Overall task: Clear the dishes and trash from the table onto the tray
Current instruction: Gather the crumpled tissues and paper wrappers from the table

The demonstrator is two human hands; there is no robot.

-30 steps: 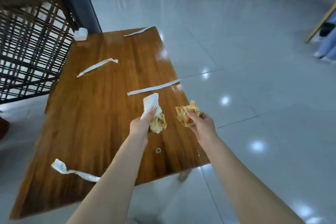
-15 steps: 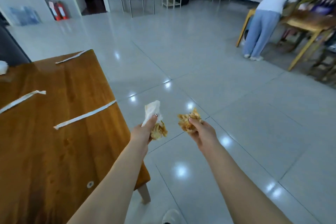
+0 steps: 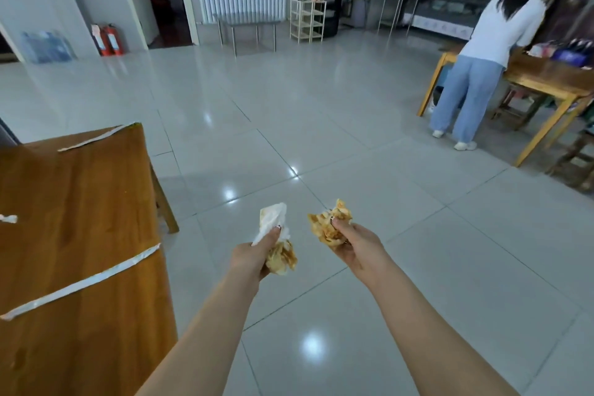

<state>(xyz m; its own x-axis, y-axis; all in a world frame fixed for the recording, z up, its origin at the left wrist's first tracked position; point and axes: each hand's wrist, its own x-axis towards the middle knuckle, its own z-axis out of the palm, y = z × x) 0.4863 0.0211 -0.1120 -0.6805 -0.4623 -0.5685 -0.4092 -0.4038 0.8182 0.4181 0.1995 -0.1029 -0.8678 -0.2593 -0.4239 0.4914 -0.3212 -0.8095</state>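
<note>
My left hand grips a crumpled napkin, white at the top and stained yellow-brown at the bottom. My right hand grips a second stained, crumpled napkin. Both hands are held out over the tiled floor, to the right of the wooden table. Long white paper strips lie on the table top, with another strip near its far corner. No tray is in view.
A person in a white top and blue jeans stands at another wooden table at the right, with stools beside it. A radiator, a metal bench and a small shelf stand by the far wall. Glossy tiled floor lies ahead.
The view has swung right, away from the table. Both hands, still holding the napkins, have moved from above the table edge to over the floor. The person and the other table came into view.
</note>
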